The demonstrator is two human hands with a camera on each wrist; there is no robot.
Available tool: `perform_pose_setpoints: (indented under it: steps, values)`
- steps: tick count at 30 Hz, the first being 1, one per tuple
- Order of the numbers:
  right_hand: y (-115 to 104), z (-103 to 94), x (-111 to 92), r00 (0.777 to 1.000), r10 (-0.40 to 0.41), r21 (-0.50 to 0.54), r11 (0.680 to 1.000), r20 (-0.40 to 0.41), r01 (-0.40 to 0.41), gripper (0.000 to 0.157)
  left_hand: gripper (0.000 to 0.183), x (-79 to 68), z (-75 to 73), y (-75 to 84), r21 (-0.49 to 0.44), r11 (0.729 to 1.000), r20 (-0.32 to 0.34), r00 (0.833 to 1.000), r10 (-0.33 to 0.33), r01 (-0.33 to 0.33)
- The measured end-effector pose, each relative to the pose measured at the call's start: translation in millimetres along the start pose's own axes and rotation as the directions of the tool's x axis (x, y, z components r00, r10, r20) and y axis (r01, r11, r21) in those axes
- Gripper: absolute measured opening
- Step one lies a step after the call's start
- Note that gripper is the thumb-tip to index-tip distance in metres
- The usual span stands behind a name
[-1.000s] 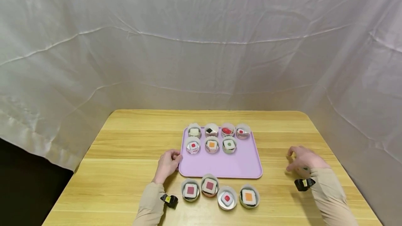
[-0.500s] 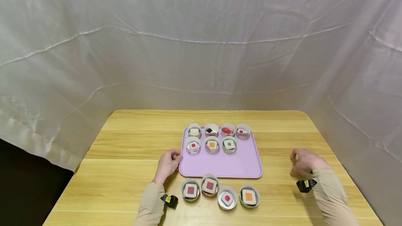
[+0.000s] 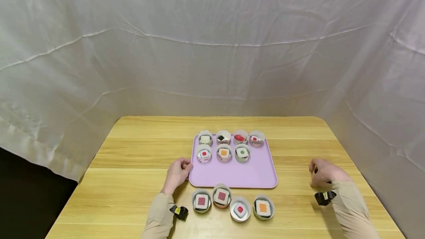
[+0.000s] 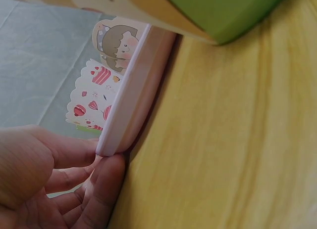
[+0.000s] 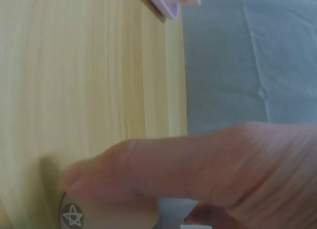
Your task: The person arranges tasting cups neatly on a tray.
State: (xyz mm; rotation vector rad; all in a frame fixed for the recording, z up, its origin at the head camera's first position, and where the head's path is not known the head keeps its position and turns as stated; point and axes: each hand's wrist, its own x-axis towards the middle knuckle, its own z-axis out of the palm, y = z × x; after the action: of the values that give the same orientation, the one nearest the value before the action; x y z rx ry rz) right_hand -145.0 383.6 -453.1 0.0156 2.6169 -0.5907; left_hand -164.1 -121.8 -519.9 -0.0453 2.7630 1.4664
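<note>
A lilac tray point(image 3: 262, 174) lies on the table; my left hand point(image 3: 177, 174) grips its left edge. In the left wrist view, the thumb and fingers pinch the tray's corner point(image 4: 111, 140). Several paper baking cups, each with a small sushi piece, stand at the tray's back, among them one with an orange centre point(image 3: 224, 153). Away to the right, my right hand point(image 3: 327, 170) is low over the table, fingers curled. In the right wrist view, its thumb lies against a paper cup point(image 5: 109, 214) with a star print; that cup's contents and the other fingers are mostly hidden.
In front of the tray stand more filled cups: two with dark pink centres point(image 3: 201, 201), one with a red centre point(image 3: 240, 209) and one with an orange centre point(image 3: 263, 208). Grey curtains point(image 3: 212, 65) hang behind the wooden table point(image 3: 139, 146) and at its sides.
My right hand has shifted slightly right and closer to me, and its fingers have drawn in. The cup glimpsed beneath it earlier is now hidden in the head view. The left hand stays put.
</note>
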Motion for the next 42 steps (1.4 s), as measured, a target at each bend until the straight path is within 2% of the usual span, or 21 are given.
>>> perform_pose_setpoints:
  steps: [4,10,21,25,34,38,42]
  values:
    - [4,1.7,1,1.000,-0.022,0.006,1.000,-0.020,0.022,0.028,0.022,-0.2,-0.1,0.0,-0.005,1.000,0.004,1.000,-0.004,0.004]
    - [7,3.3,1,0.999,-0.038,0.038,0.999,-0.039,0.039,0.031,0.023,-0.2,-0.3,-0.6,0.003,1.000,0.003,1.000,-0.006,0.006]
    - [12,6.6,0,0.998,-0.006,0.077,0.997,-0.055,0.010,0.030,0.022,-0.7,-0.6,-0.7,0.008,1.000,0.003,1.000,-0.009,0.009]
    - [11,7.6,-2,0.997,0.001,0.062,0.998,-0.076,0.003,0.027,0.023,-0.7,-0.4,-0.3,0.005,1.000,0.005,1.000,-0.012,0.012]
    - [5,5.6,-4,0.984,-0.010,-0.072,0.997,-0.180,-0.004,0.021,0.023,-0.2,-0.9,1.9,0.001,1.000,0.009,1.000,-0.020,0.020]
    - [1,4.0,-5,0.973,-0.034,-0.087,0.996,-0.230,0.014,0.027,0.022,0.0,-1.3,1.4,-0.001,1.000,0.007,1.000,-0.013,0.013]
    - [-2,5.1,-6,0.950,-0.078,-0.093,0.994,-0.303,0.053,0.033,0.023,0.0,-1.5,0.9,0.005,1.000,0.006,1.000,-0.011,0.011]
